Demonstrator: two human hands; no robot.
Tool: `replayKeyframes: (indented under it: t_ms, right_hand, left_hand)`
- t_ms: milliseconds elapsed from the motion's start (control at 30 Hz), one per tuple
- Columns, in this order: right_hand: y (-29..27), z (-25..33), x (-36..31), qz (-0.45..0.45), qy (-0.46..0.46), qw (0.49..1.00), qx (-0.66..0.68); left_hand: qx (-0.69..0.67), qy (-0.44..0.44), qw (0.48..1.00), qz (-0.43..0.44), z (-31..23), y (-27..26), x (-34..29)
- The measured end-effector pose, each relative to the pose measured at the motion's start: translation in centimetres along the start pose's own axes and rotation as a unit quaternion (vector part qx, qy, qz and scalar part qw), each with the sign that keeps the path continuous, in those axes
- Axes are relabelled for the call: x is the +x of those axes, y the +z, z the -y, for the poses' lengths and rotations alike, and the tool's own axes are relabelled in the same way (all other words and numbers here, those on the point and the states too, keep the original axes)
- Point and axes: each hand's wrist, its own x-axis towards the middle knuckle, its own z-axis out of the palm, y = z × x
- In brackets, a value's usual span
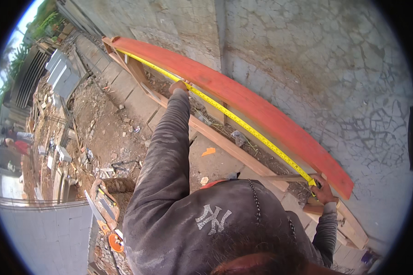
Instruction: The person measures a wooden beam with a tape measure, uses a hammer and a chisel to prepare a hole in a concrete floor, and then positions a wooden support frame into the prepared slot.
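While the seemingly light, springy yellow tape (243, 123), probably best held by its edges, is stretching along the red plank (266, 117), the left grip (179, 86) is holding it mid-span and the right grip (324, 189) its near end.

Between your left hand (179, 86) and right hand (325, 190), your tape measure (246, 126) shows bright yellow with dark markings. Beyond both hands, the board (261, 112) is orange-red and the wall (376, 133) grey, patterned with dark cracks. Behind your hands, your sweatshirt (165, 146) is dark grey with a pale emblem (213, 219).
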Motion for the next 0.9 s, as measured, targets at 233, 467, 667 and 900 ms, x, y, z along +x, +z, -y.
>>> replayKeyframes:
  t_ms: [233, 467, 667, 900]
  right_hand:
    - [-0.2, 3.4, -3.4, -0.047, 0.093, 0.987, -0.118]
    - [-0.1, -3.8, -9.9, -0.208, 0.117, 0.928, -0.288]
    - [-1.8, -6.8, -15.8, -0.235, 0.208, 0.891, -0.330]
    - [-3.1, -9.7, -20.8, -0.272, 0.346, 0.844, -0.307]
  left_hand:
    - [0.101, -0.018, 0.995, 0.022, -0.3, 0.4, -0.2]
    - [0.159, -0.038, 0.982, 0.091, -5.2, -1.1, 4.1]
    - [0.172, -0.024, 0.980, 0.098, -6.4, 0.4, 3.0]
    - [0.131, -0.049, 0.989, -0.046, -0.9, 3.9, -3.6]
